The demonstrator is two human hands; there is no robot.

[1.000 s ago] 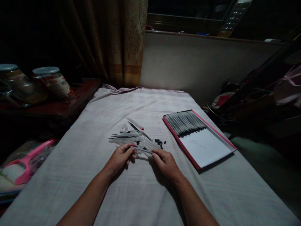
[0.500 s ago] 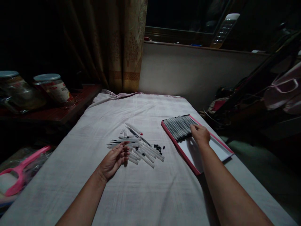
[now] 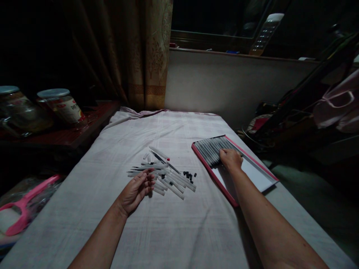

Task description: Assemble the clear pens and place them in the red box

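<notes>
My left hand [image 3: 138, 190] hovers at the near left side of a pile of loose pen parts [image 3: 175, 179], its fingers apart and loosely bent, with nothing seen in them. Clear barrels, pointed dark tips and a red-ended pen [image 3: 161, 154] make up this pile. Several small black caps [image 3: 189, 175] lie at its right. Over the shallow red-rimmed box [image 3: 223, 191], my right hand [image 3: 232, 160] is closed, knuckles up, at the edge of a row of clear pens with black ends [image 3: 207, 147]. Whatever its fingers hold is hidden beneath the hand.
A pale checked cloth [image 3: 165, 231] covers the table. To the left, a dark red side table [image 3: 81, 136] bears lidded jars [image 3: 63, 106], with pink scissors-like handles [image 3: 24, 209] below. Behind are a patterned curtain [image 3: 155, 59] and a sill with a tilted bottle [image 3: 265, 35].
My right hand has shifted left and slightly down onto the row of pens in the box. The left hand and the pile have stayed in place.
</notes>
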